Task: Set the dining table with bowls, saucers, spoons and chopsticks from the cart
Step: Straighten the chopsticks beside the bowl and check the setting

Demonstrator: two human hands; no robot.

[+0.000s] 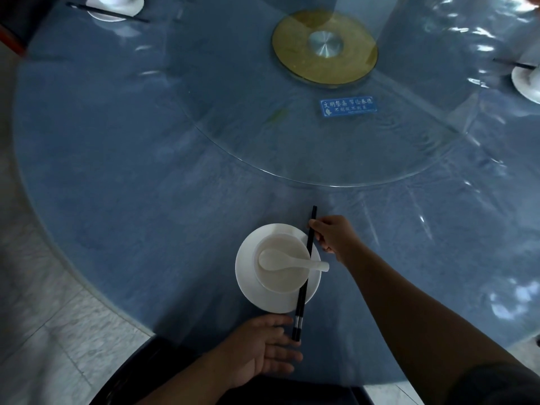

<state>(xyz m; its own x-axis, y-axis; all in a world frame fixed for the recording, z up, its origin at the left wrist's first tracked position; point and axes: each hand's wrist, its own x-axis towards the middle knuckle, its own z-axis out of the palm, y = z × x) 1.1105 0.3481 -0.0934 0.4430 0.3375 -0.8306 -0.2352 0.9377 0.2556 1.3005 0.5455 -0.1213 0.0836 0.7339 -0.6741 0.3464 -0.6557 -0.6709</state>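
Near the table's front edge sits a white saucer (248, 287) with a white bowl (280, 280) on it. A white spoon (289, 260) lies across the bowl, handle pointing right. A pair of black chopsticks (305, 273) lies over the saucer's right side, running from far to near. My right hand (333, 233) pinches the chopsticks near their far end. My left hand (263, 350) is below the saucer, fingers straight, fingertips touching the chopsticks' near ends.
The round table (117, 171) has a blue cloth under clear plastic and a glass turntable (321, 135) with a gold hub (324, 46). Other place settings lie at the far left (115, 7) and far right (526, 83). A dark chair (140, 366) stands below my left arm.
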